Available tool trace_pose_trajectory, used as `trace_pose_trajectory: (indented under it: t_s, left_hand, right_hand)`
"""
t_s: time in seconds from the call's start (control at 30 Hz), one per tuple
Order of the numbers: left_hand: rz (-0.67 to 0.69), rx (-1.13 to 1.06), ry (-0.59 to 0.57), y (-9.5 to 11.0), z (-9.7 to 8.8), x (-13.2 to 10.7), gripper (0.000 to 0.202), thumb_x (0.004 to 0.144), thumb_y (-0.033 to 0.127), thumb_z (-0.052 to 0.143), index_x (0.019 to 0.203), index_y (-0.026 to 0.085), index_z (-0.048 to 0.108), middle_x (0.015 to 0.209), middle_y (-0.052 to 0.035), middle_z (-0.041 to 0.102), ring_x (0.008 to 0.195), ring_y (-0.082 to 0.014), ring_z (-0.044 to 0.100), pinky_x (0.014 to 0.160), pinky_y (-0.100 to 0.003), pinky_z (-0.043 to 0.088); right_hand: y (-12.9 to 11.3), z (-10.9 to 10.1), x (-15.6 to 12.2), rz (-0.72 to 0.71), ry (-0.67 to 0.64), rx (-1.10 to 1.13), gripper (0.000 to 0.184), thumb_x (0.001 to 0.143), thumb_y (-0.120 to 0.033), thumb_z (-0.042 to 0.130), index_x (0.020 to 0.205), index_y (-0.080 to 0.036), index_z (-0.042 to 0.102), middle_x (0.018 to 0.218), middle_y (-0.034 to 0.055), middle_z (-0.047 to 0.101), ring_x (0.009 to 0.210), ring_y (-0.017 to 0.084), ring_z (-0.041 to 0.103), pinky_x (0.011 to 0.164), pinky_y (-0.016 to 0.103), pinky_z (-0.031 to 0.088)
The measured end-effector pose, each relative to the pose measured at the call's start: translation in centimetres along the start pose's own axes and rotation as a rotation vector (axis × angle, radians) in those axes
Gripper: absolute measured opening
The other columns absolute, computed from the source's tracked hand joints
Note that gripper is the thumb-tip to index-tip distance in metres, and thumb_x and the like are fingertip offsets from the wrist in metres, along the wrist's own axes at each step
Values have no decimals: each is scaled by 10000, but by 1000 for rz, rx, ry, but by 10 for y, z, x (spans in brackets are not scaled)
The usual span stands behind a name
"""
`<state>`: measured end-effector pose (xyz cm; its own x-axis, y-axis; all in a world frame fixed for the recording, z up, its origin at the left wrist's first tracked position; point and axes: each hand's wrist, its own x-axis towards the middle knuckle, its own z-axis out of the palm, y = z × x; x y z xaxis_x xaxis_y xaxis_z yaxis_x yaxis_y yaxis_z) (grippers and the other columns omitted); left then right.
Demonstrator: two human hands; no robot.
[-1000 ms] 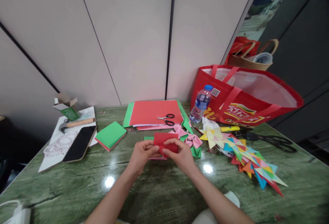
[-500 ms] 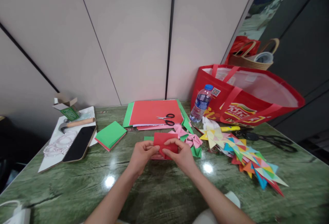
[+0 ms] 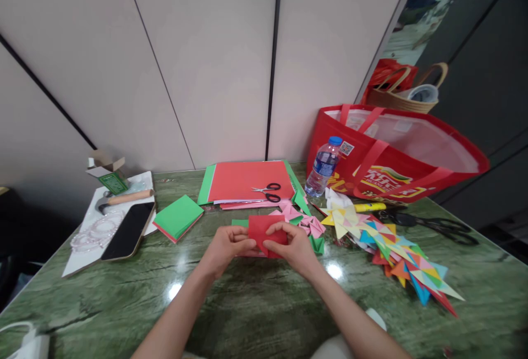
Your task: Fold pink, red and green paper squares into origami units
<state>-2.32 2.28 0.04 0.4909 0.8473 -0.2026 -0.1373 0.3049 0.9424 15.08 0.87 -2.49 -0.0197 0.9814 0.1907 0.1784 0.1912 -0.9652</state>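
Both hands meet over the middle of the green marble table (image 3: 256, 304). My left hand (image 3: 226, 242) pinches the left edge of a folded red paper (image 3: 264, 227), fingers closed on it. My right hand (image 3: 291, 246) grips the same red paper from the right, thumb on top. The paper is held just above the table. Small pink and green folded pieces (image 3: 307, 226) lie right behind my right hand.
A stack of red and green sheets (image 3: 243, 180) with small scissors (image 3: 268, 191) lies at the back. A green paper pad (image 3: 177, 216), phone (image 3: 128, 230) and hammer (image 3: 119, 198) sit left. A water bottle (image 3: 324, 165), red bag (image 3: 396, 153), colourful folded stars (image 3: 391, 246) and large black scissors (image 3: 433, 224) are right.
Both hands stay on the red paper; the fingers have shifted slightly along its lower edge. Nothing else has moved.
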Motion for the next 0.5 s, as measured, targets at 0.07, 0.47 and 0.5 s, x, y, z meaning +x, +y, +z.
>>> trace_pose_trajectory:
  t_s: [0.07, 0.47, 0.5]
  left_hand:
    - [-13, 38, 9, 2, 0, -1, 291, 609, 268, 704, 837, 97, 648, 745, -76, 688, 707, -211, 646, 731, -367, 499]
    - [-18, 129, 50, 5, 5, -4, 222, 588, 294, 709, 705, 114, 656, 611, -18, 658, 596, -167, 624, 647, -311, 515]
    - [-38, 122, 37, 5, 5, -4, 238, 581, 286, 714, 738, 116, 661, 644, -27, 669, 615, -171, 628, 649, -309, 514]
  right_hand:
    - [-1, -1, 0, -9, -31, -13, 152, 593, -260, 670, 710, -178, 617, 728, 4, 633, 662, 155, 560, 593, 242, 437]
    - [1, -3, 0, 2, -108, 28, 186, 582, -263, 688, 732, -172, 629, 691, -8, 611, 607, 133, 527, 538, 219, 410]
    - [1, -3, -1, 3, -125, 30, 184, 582, -264, 688, 729, -172, 627, 686, -8, 606, 603, 132, 523, 537, 217, 406]
